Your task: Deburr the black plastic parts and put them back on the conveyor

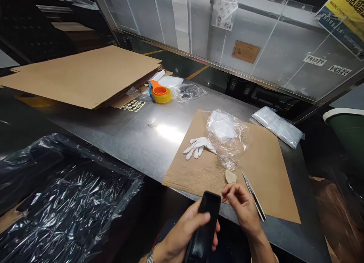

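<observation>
A long, glossy black object with rounded corners [211,204] rests in my left hand [184,229], the thumb pressed on its face and the fingers wrapped round behind. I cannot make out its exact kind. Just right of it, my right hand [244,210] is raised with its thumb and index finger pinched together; whatever they hold, if anything, is too small to name. Beyond those fingertips lies a tan, rounded pad [230,176] on a cardboard sheet [273,160]. To the right of the pad is a slim silver-and-black tool [254,196]. A white glove [199,146] lies farther back.
Crumpled clear plastic [229,141] with white material sits behind the glove. On the metal table [122,134] are a tape dispenser [160,93], a label sheet [133,105], stacked cardboard [93,73] and a wrapped packet [278,126]. Black plastic sheeting [71,202] fills the lower left.
</observation>
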`<move>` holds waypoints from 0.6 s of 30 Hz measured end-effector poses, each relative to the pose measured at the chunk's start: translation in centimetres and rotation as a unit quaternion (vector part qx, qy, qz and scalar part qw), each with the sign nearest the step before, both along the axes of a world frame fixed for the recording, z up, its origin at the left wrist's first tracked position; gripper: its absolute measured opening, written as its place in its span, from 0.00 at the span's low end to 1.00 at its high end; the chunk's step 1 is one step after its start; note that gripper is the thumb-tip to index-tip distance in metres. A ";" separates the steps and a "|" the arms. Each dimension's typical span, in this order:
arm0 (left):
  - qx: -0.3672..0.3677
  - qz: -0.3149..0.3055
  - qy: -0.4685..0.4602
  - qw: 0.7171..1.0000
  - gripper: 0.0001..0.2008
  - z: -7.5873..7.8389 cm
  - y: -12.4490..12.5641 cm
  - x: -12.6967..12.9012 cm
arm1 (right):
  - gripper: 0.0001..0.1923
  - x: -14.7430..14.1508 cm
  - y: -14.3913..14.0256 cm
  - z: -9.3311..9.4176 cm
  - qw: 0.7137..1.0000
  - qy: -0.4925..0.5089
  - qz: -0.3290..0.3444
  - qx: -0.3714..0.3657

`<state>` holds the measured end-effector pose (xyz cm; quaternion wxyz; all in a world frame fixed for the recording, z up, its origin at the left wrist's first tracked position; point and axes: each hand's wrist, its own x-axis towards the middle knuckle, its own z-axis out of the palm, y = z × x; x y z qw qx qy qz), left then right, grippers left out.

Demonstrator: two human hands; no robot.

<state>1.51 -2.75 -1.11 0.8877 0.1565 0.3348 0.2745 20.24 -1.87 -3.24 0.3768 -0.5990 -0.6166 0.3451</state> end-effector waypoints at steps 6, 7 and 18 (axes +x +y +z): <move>-0.136 0.177 -0.059 0.973 0.22 0.4 2.3 -0.7 | 0.18 6.3 0.9 -4.8 0.958 -0.181 -0.223 -0.001; -0.139 0.194 -0.049 0.970 0.23 0.5 2.6 -0.8 | 0.17 7.2 0.9 -5.3 0.952 -0.200 -0.230 -0.009; -0.085 0.307 0.008 0.948 0.25 1.5 3.6 -0.4 | 0.17 1.6 -3.3 1.2 0.986 -0.026 -0.022 -0.163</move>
